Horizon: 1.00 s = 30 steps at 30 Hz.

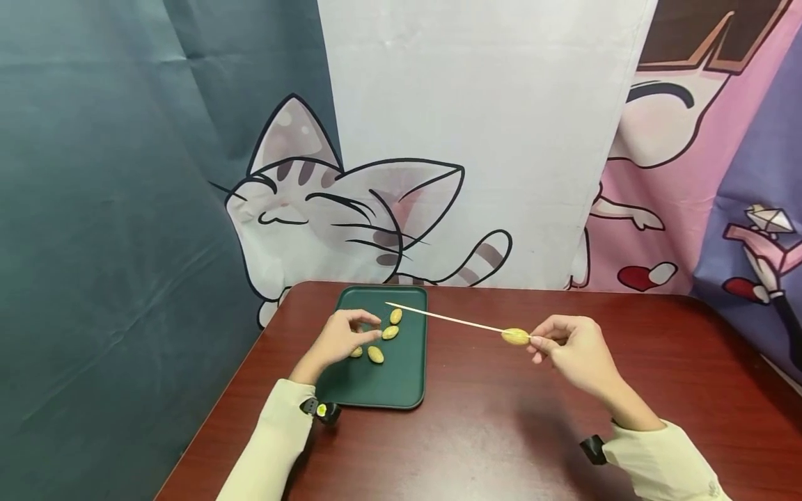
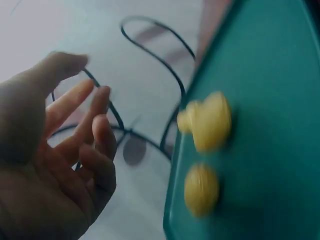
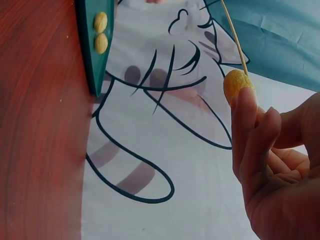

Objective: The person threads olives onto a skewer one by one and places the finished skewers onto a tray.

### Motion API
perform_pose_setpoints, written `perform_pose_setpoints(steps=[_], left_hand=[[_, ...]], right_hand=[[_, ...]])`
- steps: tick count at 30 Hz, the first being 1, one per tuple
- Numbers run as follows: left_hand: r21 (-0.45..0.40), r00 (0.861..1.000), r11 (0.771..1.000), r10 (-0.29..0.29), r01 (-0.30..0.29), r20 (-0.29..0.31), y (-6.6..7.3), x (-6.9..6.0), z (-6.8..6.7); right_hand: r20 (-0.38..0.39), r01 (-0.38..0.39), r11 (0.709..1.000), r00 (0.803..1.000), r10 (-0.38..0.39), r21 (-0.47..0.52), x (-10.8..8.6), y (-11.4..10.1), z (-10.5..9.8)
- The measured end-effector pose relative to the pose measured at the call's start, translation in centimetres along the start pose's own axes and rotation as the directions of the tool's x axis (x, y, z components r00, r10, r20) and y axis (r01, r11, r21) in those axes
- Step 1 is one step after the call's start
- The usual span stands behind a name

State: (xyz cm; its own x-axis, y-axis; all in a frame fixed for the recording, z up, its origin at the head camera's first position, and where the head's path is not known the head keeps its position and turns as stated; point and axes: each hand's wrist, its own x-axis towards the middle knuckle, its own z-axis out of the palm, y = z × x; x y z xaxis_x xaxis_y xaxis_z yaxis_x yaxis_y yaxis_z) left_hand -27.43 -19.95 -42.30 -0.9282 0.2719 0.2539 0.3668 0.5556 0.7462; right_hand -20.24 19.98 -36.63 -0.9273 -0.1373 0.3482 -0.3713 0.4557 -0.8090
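My right hand [image 1: 573, 351] pinches the near end of a thin wooden skewer [image 1: 451, 320] between thumb and fingers. One yellow, ridged oval fruit [image 1: 515, 337] sits on that skewer right beside the fingertips, and the skewer's bare length points left over the tray. My left hand [image 1: 344, 335] hovers above the dark green tray [image 1: 401, 383], its fingers loosely bent with nothing between them. Several similar yellow fruits [image 1: 375, 355] lie on the tray, one partly hidden by this hand. In the left wrist view the fruits [image 2: 201, 190] are blurred and apart from the fingers.
The tray lies on the left part of a reddish-brown wooden table [image 1: 476, 431]. Behind the table's far edge hangs a printed cloth backdrop [image 1: 501, 139] with a cartoon cat. A dark green curtain [image 1: 113, 243] stands along the left side.
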Motion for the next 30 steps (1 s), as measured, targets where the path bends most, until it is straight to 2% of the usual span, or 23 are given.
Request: perform_pose_setpoints(steps=[4,7,9,13,17,22,30], left_hand=[[0.176,0.993,0.984,-0.039,0.018,0.114,-1.3,-0.1,-0.3],[0.301,0.982,0.953,-0.084,0.029,0.169,-1.9,-0.2,0.1],[0.378,0.977,0.925,-0.111,0.035,0.181,-2.1,-0.3,0.5],[0.492,0.979,0.87,-0.115,0.018,0.168,-2.5,-0.5,1.2],[0.543,0.986,0.839,-0.092,0.004,0.135,-2.8,-0.6,1.7],[0.556,0.992,0.831,-0.069,-0.001,0.106,-2.7,-0.5,2.1],[0.465,0.997,0.882,0.062,-0.079,0.052,-2.0,-0.5,2.2]], right_hand=[[0.001,-0.004,1.0,1.0,0.004,-0.006,-0.1,0.4,-0.3],[0.001,-0.008,1.0,1.0,0.008,-0.008,-0.1,0.7,-0.4],[0.002,-0.012,1.0,1.0,0.012,-0.012,-0.2,0.9,-0.5],[0.01,-0.018,1.0,1.0,0.018,-0.016,-0.4,1.2,-0.6],[0.01,-0.018,1.0,1.0,0.018,-0.023,-0.5,1.5,-0.6],[0.008,-0.015,0.999,1.0,0.015,-0.036,-0.7,1.8,-0.8],[0.022,-0.041,0.999,0.999,0.041,-0.035,-1.0,2.3,-1.2]])
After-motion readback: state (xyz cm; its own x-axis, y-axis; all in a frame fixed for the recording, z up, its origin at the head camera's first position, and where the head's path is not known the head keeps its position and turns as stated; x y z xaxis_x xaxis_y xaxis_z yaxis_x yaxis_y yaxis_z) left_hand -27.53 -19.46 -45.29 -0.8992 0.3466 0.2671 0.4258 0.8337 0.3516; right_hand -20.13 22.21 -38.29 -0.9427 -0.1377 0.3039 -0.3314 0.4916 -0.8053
